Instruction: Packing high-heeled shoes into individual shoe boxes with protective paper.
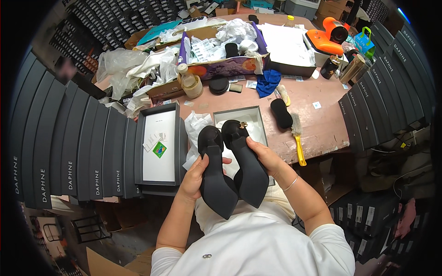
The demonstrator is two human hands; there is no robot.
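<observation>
A pair of black pointed-toe shoes is held up in front of my chest, soles facing me and toes pointing down toward me. My left hand point(195, 177) grips the left shoe point(218, 188), thumb against its side. Around the right shoe point(251, 181) my right hand point(264, 156) is closed; a small gold ornament shows near its heel end. Behind the shoes lies an open grey shoebox point(261, 120) with white lining, partly covered by them. White tissue paper point(198, 123) spills beside it. To the left rests a box lid point(159, 124) with a white inside and a green sticker.
Stacks of dark shoeboxes rise at the left point(87, 138) and right point(382, 96). On the pink table are a yellow-handled brush point(299, 142), a black pad point(281, 114), a blue cloth point(268, 83), a glass bottle point(191, 85), a purple carton point(225, 69) and an orange tape dispenser point(324, 41).
</observation>
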